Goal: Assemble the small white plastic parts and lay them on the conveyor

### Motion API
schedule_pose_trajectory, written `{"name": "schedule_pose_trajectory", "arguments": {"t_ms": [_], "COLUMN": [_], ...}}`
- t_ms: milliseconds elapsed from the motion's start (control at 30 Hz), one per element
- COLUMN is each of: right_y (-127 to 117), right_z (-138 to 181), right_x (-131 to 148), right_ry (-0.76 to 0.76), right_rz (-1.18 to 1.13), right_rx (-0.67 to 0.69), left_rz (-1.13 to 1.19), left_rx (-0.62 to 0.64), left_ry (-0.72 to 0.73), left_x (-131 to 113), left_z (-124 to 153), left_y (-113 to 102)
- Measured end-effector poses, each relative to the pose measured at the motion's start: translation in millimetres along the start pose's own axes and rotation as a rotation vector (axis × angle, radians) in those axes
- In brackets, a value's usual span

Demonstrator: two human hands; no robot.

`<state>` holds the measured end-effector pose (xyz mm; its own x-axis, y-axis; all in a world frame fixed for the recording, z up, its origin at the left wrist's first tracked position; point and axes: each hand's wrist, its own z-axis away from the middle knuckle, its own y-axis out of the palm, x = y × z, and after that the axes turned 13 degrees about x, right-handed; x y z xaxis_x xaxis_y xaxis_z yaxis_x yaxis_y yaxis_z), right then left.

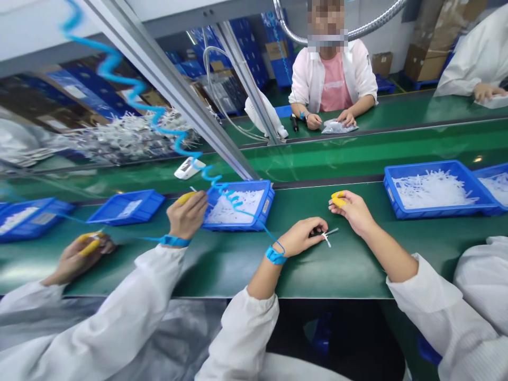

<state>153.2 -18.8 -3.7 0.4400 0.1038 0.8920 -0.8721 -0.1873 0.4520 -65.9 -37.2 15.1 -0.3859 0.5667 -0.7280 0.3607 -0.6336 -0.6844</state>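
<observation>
My left hand (304,235), with a blue wrist strap (275,255) and coiled cord, is closed in a pinch low over the green bench. Between its thumb and fingers is a small white plastic piece (326,238) with a translucent thin strip sticking out to the right. Yellow finger covers (338,199) sit on the thumb and finger of my right hand (353,211), held just up and to the right of the left. Its fingertips are pressed together; whether anything small is in them cannot be made out.
At my left, a co-worker's hands (186,214) are close by. Blue bins (272,198) of white parts line the bench (309,275), another bin (413,212) standing at right. The blue coiled cord (184,143) hangs across the view. Opposite, a person (335,79) handles a bag (339,127).
</observation>
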Motion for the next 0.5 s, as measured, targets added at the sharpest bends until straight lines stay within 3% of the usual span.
{"name": "schedule_pose_trajectory", "arguments": {"t_ms": [233,500], "right_y": [-5.7,9.5], "right_z": [-0.7,7.3], "right_x": [4.7,0.0], "right_ry": [0.025,0.047], "right_rz": [0.018,0.046], "right_rx": [-0.015,0.132], "left_rz": [0.140,0.653], "left_rx": [-0.232,-0.478], "left_ry": [-0.065,0.011], "left_x": [12.5,18.2], "left_z": [-5.1,-16.5], "left_y": [5.1,9.7]}}
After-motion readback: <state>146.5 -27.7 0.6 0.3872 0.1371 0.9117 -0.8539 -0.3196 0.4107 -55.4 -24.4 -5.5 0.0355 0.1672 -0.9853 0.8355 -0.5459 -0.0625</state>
